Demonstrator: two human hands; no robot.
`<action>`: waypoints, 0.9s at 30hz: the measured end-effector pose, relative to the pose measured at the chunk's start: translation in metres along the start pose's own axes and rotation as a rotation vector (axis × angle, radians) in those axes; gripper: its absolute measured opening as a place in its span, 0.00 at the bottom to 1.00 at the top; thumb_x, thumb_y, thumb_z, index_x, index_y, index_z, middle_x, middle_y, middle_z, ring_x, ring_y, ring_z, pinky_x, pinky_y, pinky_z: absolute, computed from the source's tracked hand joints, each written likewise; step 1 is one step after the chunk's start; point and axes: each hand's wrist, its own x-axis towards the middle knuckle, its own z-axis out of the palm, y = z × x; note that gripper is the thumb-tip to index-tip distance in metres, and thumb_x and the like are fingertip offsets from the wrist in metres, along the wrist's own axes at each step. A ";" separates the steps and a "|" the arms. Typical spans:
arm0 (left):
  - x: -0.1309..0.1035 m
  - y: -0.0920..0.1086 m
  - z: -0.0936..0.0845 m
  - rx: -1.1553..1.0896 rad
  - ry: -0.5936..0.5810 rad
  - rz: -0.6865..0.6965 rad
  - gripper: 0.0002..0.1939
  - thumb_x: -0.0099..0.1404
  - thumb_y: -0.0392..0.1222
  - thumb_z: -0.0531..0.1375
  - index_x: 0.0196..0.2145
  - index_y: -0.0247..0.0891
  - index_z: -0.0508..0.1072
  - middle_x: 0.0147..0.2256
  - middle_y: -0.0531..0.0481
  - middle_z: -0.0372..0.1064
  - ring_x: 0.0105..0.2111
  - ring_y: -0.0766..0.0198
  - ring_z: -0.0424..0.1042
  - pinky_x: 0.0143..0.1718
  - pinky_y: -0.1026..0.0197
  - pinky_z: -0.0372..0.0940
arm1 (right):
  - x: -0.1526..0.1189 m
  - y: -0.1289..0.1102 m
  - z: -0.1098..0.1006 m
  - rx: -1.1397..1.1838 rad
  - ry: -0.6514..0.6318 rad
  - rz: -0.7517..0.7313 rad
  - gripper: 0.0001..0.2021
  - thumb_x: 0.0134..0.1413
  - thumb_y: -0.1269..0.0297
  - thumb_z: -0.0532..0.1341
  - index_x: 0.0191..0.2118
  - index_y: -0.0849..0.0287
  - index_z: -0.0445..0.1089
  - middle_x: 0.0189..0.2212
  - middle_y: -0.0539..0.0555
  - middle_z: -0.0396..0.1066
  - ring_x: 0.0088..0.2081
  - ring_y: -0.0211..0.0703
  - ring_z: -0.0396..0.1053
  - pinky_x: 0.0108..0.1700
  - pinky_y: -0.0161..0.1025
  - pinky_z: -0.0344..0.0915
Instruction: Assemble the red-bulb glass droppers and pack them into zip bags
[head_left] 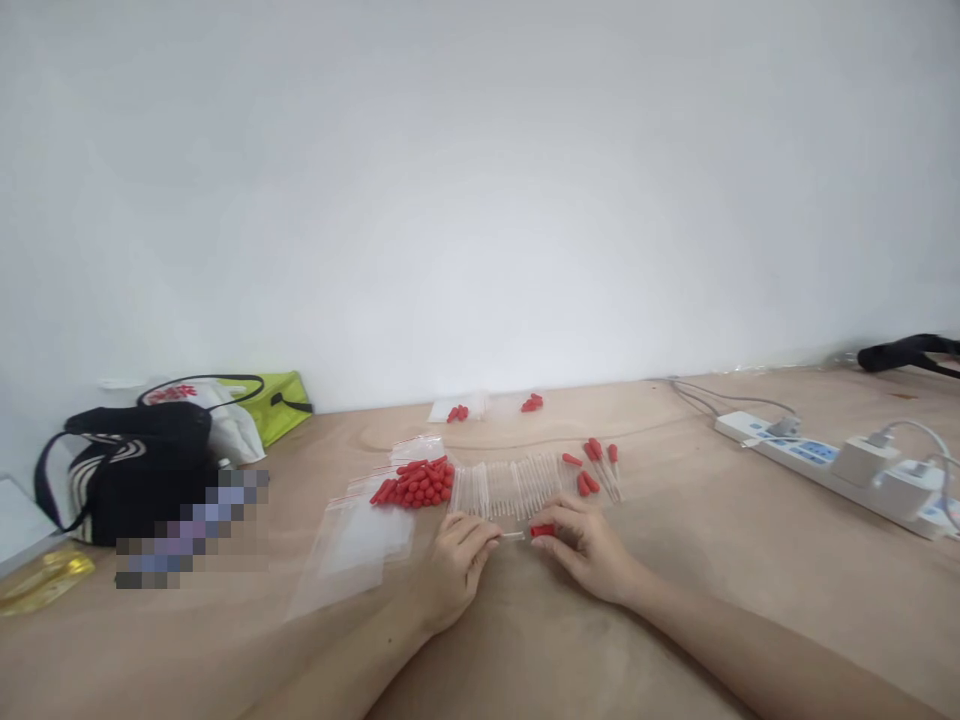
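Note:
Between the fingertips of my left hand [461, 560] is a thin clear dropper tube [512, 537], its end pointing right. My right hand [583, 548] pinches a red rubber dropper bulb [541, 531], open end toward the tube; a small gap separates the two. Just beyond my hands lies a row of loose clear dropper tubes [510, 487]. Left of that row, a heap of red bulbs [416, 484] rests on clear zip bags [349, 545]. To the right are several loose red bulbs [587, 484] and a few droppers [604, 468] with bulbs fitted on their tubes.
Two small bags with red pieces [457, 413] lie near the wall. A white power strip [821, 460] with plugs and cables stands at right. On the left are a black bag [150, 470], a lime-green bag [274, 410] and a yellow wrapper [49, 582].

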 end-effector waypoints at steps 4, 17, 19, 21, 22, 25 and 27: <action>-0.002 -0.002 0.002 -0.013 -0.007 0.016 0.11 0.65 0.34 0.46 0.36 0.36 0.67 0.31 0.47 0.69 0.30 0.63 0.65 0.36 0.58 0.60 | -0.002 -0.007 0.001 0.021 -0.035 0.001 0.04 0.51 0.68 0.55 0.32 0.58 0.67 0.30 0.53 0.66 0.32 0.38 0.64 0.35 0.36 0.63; 0.000 -0.001 -0.001 -0.040 0.023 0.164 0.13 0.64 0.33 0.47 0.41 0.37 0.69 0.26 0.48 0.68 0.26 0.65 0.65 0.31 0.61 0.60 | -0.003 -0.008 0.000 0.032 -0.109 -0.012 0.07 0.53 0.67 0.53 0.34 0.58 0.68 0.31 0.53 0.70 0.33 0.38 0.66 0.36 0.36 0.63; 0.000 -0.001 -0.001 -0.058 0.034 0.172 0.13 0.64 0.33 0.47 0.41 0.37 0.68 0.25 0.48 0.69 0.25 0.65 0.65 0.31 0.61 0.60 | -0.002 -0.007 0.000 0.040 -0.106 -0.007 0.07 0.53 0.67 0.53 0.33 0.58 0.69 0.30 0.53 0.70 0.33 0.38 0.66 0.36 0.36 0.63; 0.000 -0.001 -0.001 -0.077 0.019 0.173 0.13 0.64 0.33 0.47 0.42 0.37 0.68 0.26 0.48 0.69 0.26 0.65 0.66 0.31 0.62 0.60 | -0.001 -0.006 0.000 0.046 -0.102 -0.008 0.07 0.53 0.67 0.53 0.32 0.58 0.69 0.30 0.53 0.70 0.33 0.38 0.66 0.35 0.35 0.63; 0.000 -0.001 0.000 -0.083 0.005 0.169 0.13 0.64 0.33 0.46 0.41 0.37 0.68 0.26 0.48 0.70 0.26 0.65 0.67 0.31 0.62 0.59 | -0.001 -0.005 0.000 0.047 -0.101 -0.013 0.07 0.54 0.66 0.53 0.32 0.58 0.69 0.31 0.53 0.71 0.33 0.37 0.66 0.35 0.35 0.63; -0.001 -0.002 0.001 -0.085 -0.046 0.152 0.13 0.65 0.33 0.46 0.41 0.37 0.69 0.26 0.48 0.70 0.27 0.65 0.67 0.32 0.62 0.59 | -0.002 -0.004 0.000 0.019 -0.096 -0.031 0.09 0.54 0.65 0.52 0.31 0.58 0.69 0.28 0.52 0.70 0.31 0.37 0.66 0.33 0.34 0.63; -0.003 -0.003 0.002 -0.074 -0.068 0.144 0.13 0.65 0.34 0.46 0.40 0.36 0.68 0.26 0.48 0.69 0.26 0.65 0.67 0.32 0.61 0.59 | -0.004 -0.005 0.000 -0.013 -0.092 -0.037 0.09 0.54 0.64 0.52 0.31 0.58 0.69 0.26 0.51 0.70 0.29 0.36 0.66 0.32 0.34 0.62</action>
